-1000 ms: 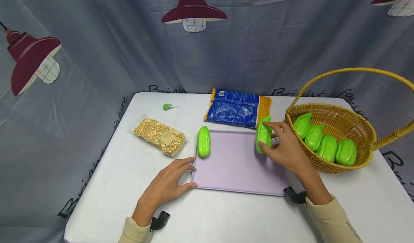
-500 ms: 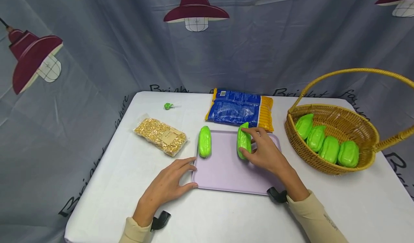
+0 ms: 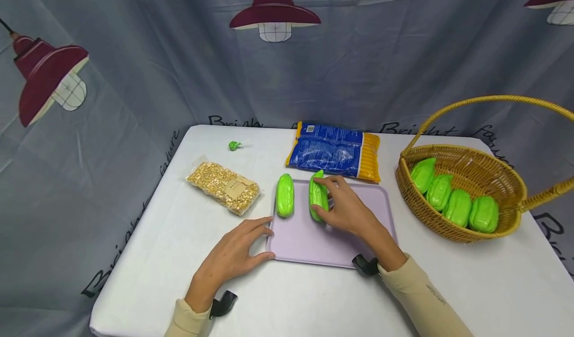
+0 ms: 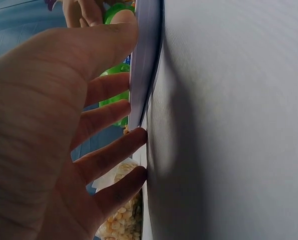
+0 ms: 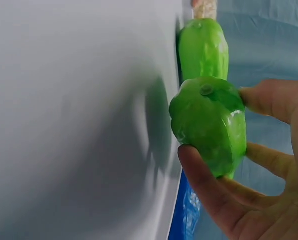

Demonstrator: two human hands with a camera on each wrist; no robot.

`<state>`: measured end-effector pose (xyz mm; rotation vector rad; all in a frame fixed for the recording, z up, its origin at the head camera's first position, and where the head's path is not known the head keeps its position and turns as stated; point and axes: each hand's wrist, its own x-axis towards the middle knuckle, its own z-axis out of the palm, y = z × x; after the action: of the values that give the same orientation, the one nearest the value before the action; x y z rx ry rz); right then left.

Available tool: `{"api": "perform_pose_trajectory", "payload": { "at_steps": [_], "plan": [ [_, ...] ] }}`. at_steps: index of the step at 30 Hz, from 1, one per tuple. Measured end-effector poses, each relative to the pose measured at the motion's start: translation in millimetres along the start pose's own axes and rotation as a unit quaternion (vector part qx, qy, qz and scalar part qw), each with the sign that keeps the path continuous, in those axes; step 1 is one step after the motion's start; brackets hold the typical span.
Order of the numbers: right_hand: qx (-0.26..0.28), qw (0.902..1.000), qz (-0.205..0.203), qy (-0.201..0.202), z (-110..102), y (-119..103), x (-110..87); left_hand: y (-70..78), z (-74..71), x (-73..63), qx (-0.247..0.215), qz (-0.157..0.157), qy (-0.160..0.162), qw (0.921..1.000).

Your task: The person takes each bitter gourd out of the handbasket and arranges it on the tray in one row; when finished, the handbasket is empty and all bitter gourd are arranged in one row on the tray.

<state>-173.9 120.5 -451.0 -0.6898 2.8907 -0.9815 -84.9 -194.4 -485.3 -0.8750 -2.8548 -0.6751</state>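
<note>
My right hand (image 3: 343,205) pinches a glossy green ribbed fruit (image 3: 318,197) between thumb and fingertips, pointed end away from me. In the right wrist view this fruit (image 5: 209,125) hangs just over the tray, its shadow cast on the surface. A similar green fruit (image 3: 284,196) lies along the left side of the lilac tray (image 3: 300,245). My left hand (image 3: 230,252) rests at the tray's left edge with fingers spread and loosely bent. In the left wrist view its thumb (image 4: 123,32) lies against the tray rim (image 4: 144,60).
A wicker basket (image 3: 515,197) with a tall handle stands on the right, several green fruits (image 3: 457,207) inside. Behind the tray lies a blue and yellow packet (image 3: 332,150). A clear bag of corn kernels (image 3: 224,186) and a small green wrapped lollipop (image 3: 233,145) lie left.
My right hand has carried the green fruit leftward, from the tray's right side to near the fruit lying on its left. The left hand has stayed at the tray edge.
</note>
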Motion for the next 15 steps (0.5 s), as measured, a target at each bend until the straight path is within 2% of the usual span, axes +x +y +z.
{"api": "perform_pose_trajectory", "payload": {
  "at_steps": [8, 15],
  "plan": [
    [-0.023, 0.9995, 0.008, -0.022, 9.8, -7.9, 13.6, -0.1, 1.3, 0.0, -0.005, 0.002, 0.003, 1.0],
    [-0.015, 0.9992, 0.023, -0.03, 17.5, -10.3, 21.5, -1.3, 1.0, 0.2, -0.001, 0.001, 0.0, 1.0]
  ]
}}
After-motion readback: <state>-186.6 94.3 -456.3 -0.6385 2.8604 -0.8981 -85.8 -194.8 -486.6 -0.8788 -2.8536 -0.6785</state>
